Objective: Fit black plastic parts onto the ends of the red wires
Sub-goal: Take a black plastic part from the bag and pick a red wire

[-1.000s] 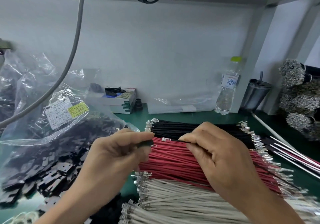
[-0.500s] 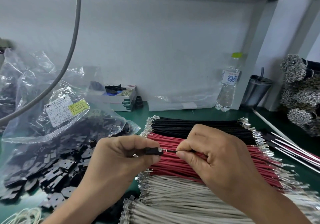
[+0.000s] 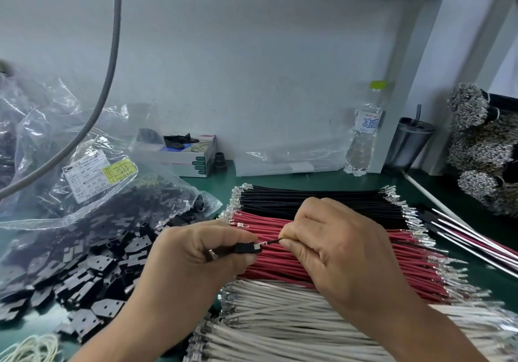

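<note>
Over the red wire bundle [image 3: 322,252] on the green desk [image 3: 322,178], left hand [image 3: 196,260] pinches a small black plastic part [image 3: 244,248] between thumb and forefinger. Right hand [image 3: 333,245] pinches a thin wire [image 3: 273,241] that looks dark, colour hard to tell, and feeds its metal terminal [image 3: 258,246] at the part's open end. One second ago the hands were apart, the right one reaching into the stack; half a second ago wire and part were just meeting. Now the terminal sits at the mouth, touching, apparently only partly in. Judgement: insertion step underway, needs a straight push to seat. Risk: terminal bends or goes in crooked.

Black wires [image 3: 322,199] lie behind the red ones, white wires [image 3: 294,322] in front. Loose black parts [image 3: 92,272] are piled at left by a clear bag [image 3: 92,187]. Water bottle [image 3: 364,131] stands at the back wall.
</note>
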